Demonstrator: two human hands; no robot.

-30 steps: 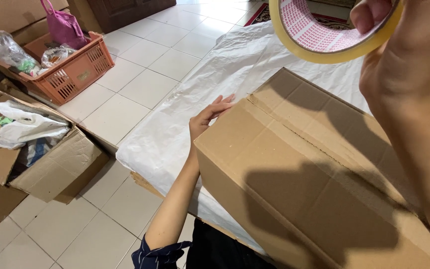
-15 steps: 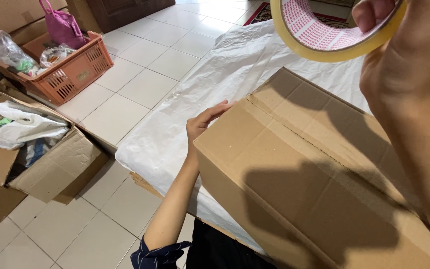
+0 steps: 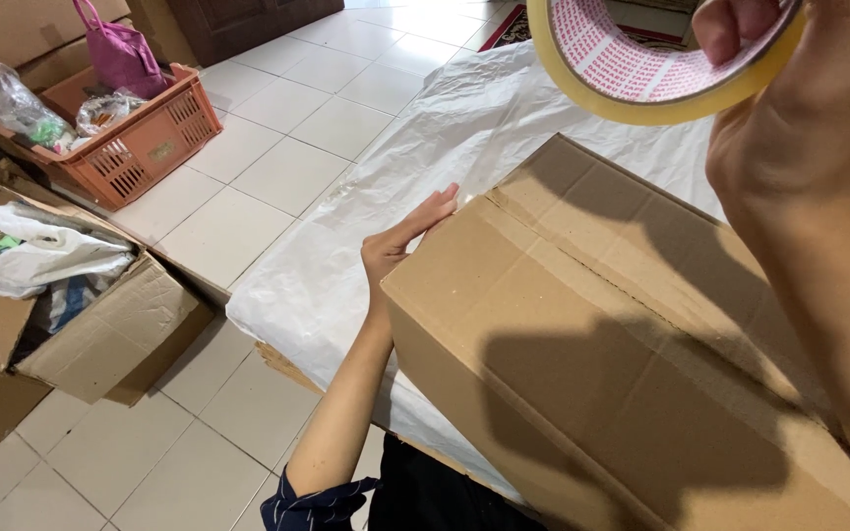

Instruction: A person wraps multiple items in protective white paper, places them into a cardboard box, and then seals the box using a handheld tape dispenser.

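A large brown cardboard box point(image 3: 622, 334) with closed flaps rests on a white plastic sheet point(image 3: 415, 167) spread over the tiled floor. My left hand point(image 3: 400, 244) lies flat against the box's left side near its top corner, fingers straight. My right hand point(image 3: 799, 128) is raised close to the camera at the upper right and grips a roll of clear packing tape point(image 3: 632, 69) with a red-and-white printed core, held above the box's far edge.
An open cardboard box point(image 3: 81, 324) with white bags inside stands at the left. Behind it sits an orange plastic crate point(image 3: 140, 143) with bagged items and a pink bag point(image 3: 115, 54). A dark wooden door point(image 3: 248, 20) is at the back.
My left hand has slid slightly along the box's left side toward the top corner. The tape roll stays raised in my right hand.
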